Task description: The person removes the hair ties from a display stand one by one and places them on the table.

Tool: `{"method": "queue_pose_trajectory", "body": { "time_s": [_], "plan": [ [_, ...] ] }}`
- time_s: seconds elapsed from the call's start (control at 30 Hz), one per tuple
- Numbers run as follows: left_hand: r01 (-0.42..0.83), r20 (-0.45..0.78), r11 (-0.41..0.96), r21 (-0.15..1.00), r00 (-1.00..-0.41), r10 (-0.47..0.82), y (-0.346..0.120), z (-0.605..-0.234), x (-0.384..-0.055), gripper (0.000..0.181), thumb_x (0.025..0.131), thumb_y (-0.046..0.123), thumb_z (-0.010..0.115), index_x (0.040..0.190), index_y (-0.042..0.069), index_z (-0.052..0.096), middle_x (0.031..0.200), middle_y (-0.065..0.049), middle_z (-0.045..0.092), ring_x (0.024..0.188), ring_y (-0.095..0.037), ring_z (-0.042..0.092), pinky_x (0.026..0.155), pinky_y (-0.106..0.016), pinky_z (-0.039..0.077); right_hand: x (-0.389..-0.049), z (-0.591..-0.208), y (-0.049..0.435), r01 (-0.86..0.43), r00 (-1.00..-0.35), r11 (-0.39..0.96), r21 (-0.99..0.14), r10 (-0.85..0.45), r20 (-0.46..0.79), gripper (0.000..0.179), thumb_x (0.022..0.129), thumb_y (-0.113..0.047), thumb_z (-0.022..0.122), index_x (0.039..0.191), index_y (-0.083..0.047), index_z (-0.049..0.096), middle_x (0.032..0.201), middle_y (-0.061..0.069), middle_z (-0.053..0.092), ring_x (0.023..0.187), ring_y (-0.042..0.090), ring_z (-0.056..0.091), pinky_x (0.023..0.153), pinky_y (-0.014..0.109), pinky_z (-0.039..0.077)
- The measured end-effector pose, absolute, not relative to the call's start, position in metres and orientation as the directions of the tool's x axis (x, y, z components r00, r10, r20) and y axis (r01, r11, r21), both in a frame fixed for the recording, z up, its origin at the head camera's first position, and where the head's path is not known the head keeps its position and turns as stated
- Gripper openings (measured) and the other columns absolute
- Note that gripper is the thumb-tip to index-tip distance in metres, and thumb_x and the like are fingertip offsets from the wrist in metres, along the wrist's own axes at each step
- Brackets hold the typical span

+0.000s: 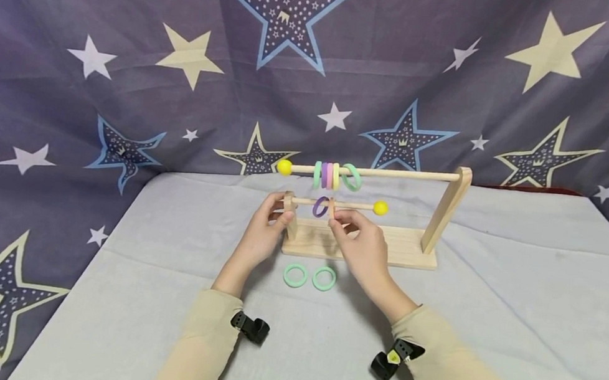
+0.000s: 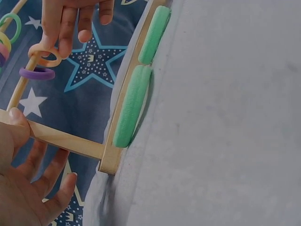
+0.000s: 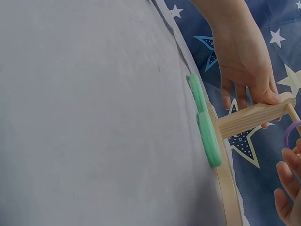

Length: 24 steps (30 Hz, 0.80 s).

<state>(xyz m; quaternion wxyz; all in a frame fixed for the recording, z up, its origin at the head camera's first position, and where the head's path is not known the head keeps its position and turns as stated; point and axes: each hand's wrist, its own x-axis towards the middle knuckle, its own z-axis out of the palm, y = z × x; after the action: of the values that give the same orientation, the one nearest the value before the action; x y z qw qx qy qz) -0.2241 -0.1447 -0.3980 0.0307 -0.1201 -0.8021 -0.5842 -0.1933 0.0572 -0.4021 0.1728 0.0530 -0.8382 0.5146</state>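
Observation:
My left hand (image 1: 265, 230) grips the top of the short left post (image 2: 70, 140) of a wooden rod stand, thumb on one side and fingers on the other. My right hand (image 1: 362, 242) pinches a peach-orange ring (image 2: 52, 57), which is around the lower rod (image 1: 356, 206). A purple ring (image 1: 320, 207) hangs on that same rod, between the orange ring and the post. The lower rod ends in a yellow ball (image 1: 380, 208) on the right. On the upper rod (image 1: 413, 175) hang green, purple, pink and yellow rings, with another green ring (image 1: 352, 178) tilted beside them.
Two green rings (image 1: 295, 275) lie on the pale cloth in front of the stand's base (image 1: 404, 256). The tall right post (image 1: 445, 212) carries the upper rod, which has a yellow ball (image 1: 284, 167) at its left end. A star-patterned curtain (image 1: 141, 90) hangs behind.

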Motion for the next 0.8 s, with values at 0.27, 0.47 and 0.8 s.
{"method": "queue_pose_trajectory", "body": {
  "time_s": [0.27, 0.47, 0.8],
  "plan": [
    [0.237, 0.200, 0.284, 0.929, -0.967, 0.156, -0.144, -0.400, -0.225, 0.041, 0.100, 0.010, 0.054, 0.140, 0.002, 0.047, 0.127, -0.021, 0.059, 0.116, -0.036, 0.054, 0.100, -0.047, 0.043, -0.190, -0.400, 0.062, -0.274, -0.928, 0.468, -0.840, 0.101, 0.359, 0.014, 0.093, -0.020, 0.071, 0.103, -0.011, 0.075, 0.094, 0.002, 0.074, 0.082, 0.017, 0.064, 0.060, 0.032, 0.044],
    [0.243, 0.205, 0.291, 0.925, -0.967, 0.155, -0.144, -0.401, -0.225, 0.041, 0.100, 0.010, 0.055, 0.139, 0.002, 0.047, 0.127, -0.022, 0.059, 0.116, -0.037, 0.054, 0.100, -0.047, 0.043, -0.190, -0.400, 0.064, -0.306, -0.913, 0.479, -0.823, 0.099, 0.396, 0.014, 0.092, -0.020, 0.071, 0.102, -0.009, 0.075, 0.095, 0.003, 0.074, 0.082, 0.018, 0.065, 0.060, 0.031, 0.044],
    [0.245, 0.206, 0.292, 0.924, -0.966, 0.157, -0.145, -0.402, -0.227, 0.040, 0.100, 0.011, 0.054, 0.139, 0.002, 0.047, 0.128, -0.021, 0.059, 0.117, -0.036, 0.054, 0.103, -0.046, 0.040, -0.189, -0.396, 0.071, -0.342, -0.889, 0.489, -0.803, 0.108, 0.445, 0.013, 0.091, -0.018, 0.073, 0.099, -0.008, 0.076, 0.094, 0.003, 0.074, 0.079, 0.017, 0.065, 0.061, 0.027, 0.044]
  ]
}}
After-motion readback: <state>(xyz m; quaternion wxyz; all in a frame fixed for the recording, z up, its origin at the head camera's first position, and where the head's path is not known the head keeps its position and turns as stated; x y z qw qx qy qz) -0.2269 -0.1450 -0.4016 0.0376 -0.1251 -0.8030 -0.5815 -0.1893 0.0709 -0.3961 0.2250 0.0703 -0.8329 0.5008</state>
